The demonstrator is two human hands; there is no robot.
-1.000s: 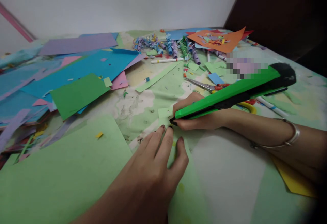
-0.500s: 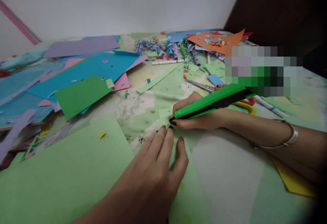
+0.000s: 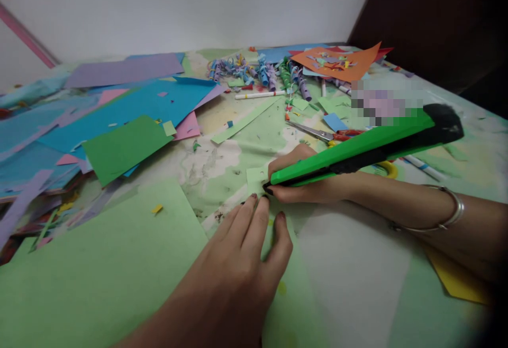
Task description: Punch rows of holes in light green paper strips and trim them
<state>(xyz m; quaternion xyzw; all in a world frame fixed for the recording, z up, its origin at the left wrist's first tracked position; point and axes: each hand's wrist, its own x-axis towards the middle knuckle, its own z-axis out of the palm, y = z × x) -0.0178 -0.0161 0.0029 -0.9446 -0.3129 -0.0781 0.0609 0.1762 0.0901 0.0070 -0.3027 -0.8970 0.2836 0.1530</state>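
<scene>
The right hand (image 3: pixel 307 193) has a closed grip around a slanting green-and-black tool (image 3: pixel 362 144), dark tip down at a small pale green paper (image 3: pixel 254 179) on the worktop (image 3: pixel 353 258). The left hand (image 3: pixel 243 255) lies palm down just this side, fingers loosely apart, its grip open.

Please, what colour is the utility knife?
The utility knife is green and black, shown in the head view.

Your long green-and-black tool (image 3: pixel 353 148), tilted in your right hand (image 3: pixel 317 189), tip down at your small pale-green paper piece (image 3: pixel 254 179), flat by your left hand (image 3: pixel 242 255)
</scene>
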